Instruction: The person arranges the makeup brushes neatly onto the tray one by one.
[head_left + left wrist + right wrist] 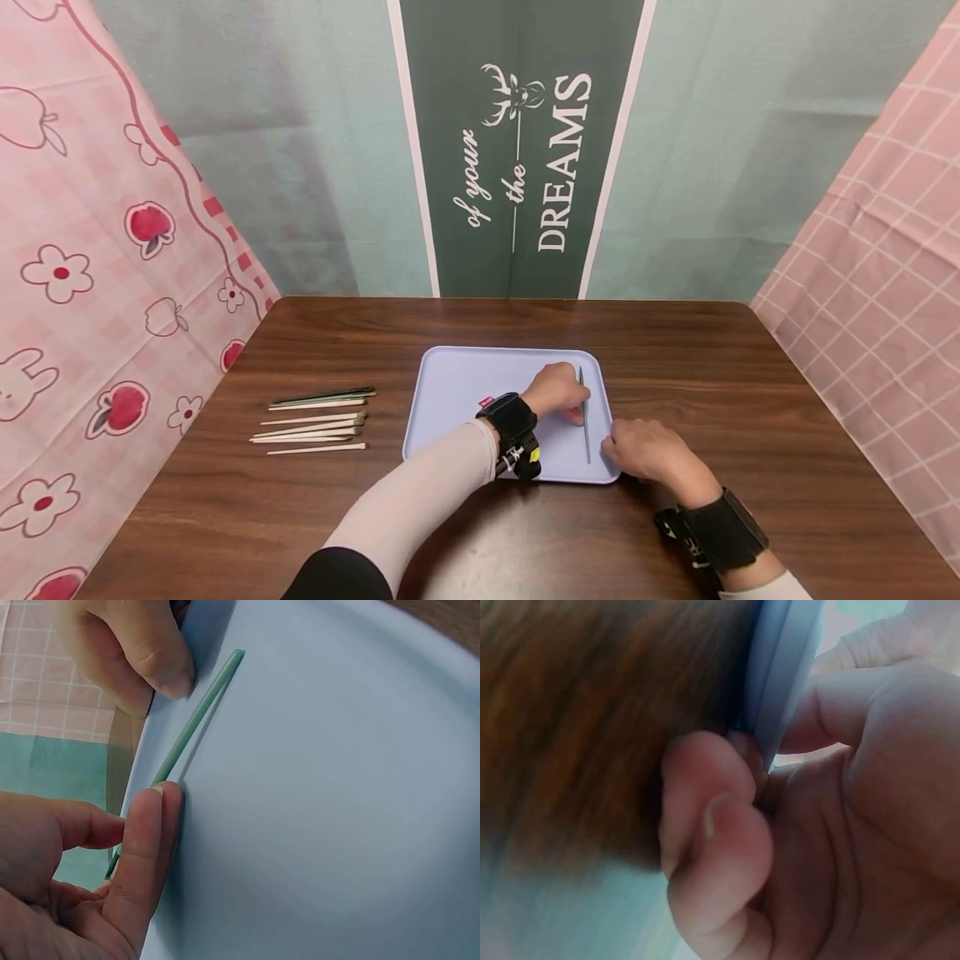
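Note:
My left hand (557, 388) is over the right part of a pale lilac tray (468, 375). Its thumb and fingers pinch a slim green paintbrush (586, 437), which lies lengthwise near the tray's right side. In the left wrist view the green handle (199, 720) slants past the fingertips, close above the tray surface; the fingers cover its middle. At the tray's near right corner my right hand (647, 450) grips the rim. Its thumb is on the inner side and its curled fingers (712, 772) reach round under the tray edge (787, 667).
Several paintbrushes (311, 433) with pale handles lie side by side on the brown wooden table (697, 358), left of the tray. Dark green ones (326, 394) lie at the back of that group. A small red label (486, 402) shows beside my left wrist. Cloth curtains (330, 167) stand round the table.

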Demonstrator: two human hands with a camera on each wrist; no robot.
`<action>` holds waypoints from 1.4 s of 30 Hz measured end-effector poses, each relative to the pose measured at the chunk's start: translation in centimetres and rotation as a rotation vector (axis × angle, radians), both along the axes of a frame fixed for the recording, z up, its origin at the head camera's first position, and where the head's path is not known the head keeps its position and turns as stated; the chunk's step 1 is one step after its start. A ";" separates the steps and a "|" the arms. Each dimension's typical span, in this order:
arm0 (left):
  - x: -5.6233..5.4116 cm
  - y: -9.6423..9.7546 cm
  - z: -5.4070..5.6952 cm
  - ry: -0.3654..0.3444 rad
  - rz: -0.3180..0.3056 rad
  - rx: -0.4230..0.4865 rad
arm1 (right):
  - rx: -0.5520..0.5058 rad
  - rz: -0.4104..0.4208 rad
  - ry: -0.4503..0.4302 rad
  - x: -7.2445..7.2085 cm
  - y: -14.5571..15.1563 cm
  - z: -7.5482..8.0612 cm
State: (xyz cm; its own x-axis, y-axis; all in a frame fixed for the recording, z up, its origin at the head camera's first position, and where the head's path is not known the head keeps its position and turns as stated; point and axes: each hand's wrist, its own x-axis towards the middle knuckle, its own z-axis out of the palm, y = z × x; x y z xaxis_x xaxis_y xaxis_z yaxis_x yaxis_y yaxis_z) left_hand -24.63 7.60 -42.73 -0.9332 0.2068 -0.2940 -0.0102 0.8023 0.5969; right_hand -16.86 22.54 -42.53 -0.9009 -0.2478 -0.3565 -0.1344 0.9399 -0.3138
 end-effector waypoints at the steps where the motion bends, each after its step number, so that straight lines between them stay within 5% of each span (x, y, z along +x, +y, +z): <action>1: 0.0 0.1 0.0 0.002 -0.001 -0.003 | -0.002 0.000 -0.002 0.0 0.0 0.0; 25: 0.0 1.4 0.3 0.027 -0.019 -0.094 | 0.015 0.014 0.009 -0.1 0.0 0.0; 36: 0.2 0.9 0.1 0.041 -0.023 -0.044 | 0.011 0.018 0.011 -0.1 -0.1 -0.1; 42: 0.5 0.1 0.4 0.049 -0.086 -0.013 | 0.014 0.019 -0.001 -0.2 -0.1 0.0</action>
State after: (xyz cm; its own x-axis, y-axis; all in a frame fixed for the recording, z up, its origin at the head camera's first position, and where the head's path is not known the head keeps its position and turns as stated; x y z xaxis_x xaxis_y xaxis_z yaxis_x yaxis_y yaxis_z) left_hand -24.17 7.72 -42.33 -0.9254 0.2830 -0.2520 0.0877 0.8069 0.5842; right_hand -17.05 22.43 -42.57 -0.8956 -0.2597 -0.3612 -0.1518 0.9416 -0.3006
